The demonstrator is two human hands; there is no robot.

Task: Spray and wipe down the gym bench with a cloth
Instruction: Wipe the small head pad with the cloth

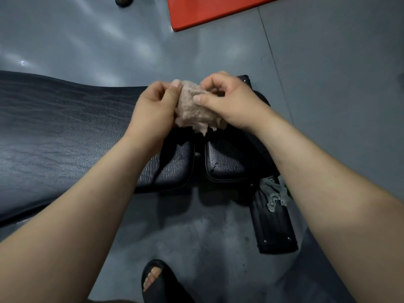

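Observation:
A fluffy pinkish-beige cloth (195,109) is bunched between both hands above the gym bench. My left hand (153,108) pinches its left edge with thumb and fingers. My right hand (229,101) grips its upper right side. Below lies the black padded bench: a long back pad (65,132) stretching to the left and a small seat pad (227,162) to the right, with a narrow gap between them. A few droplets sit on the seat pad near its front edge. No spray bottle shows.
The bench's black base foot (273,226) juts toward me at lower right, with a grey rag (275,193) draped on it. A red mat (218,9) lies on the grey floor beyond. My sandalled foot (157,278) stands below; another person's foot (124,0) is at the top.

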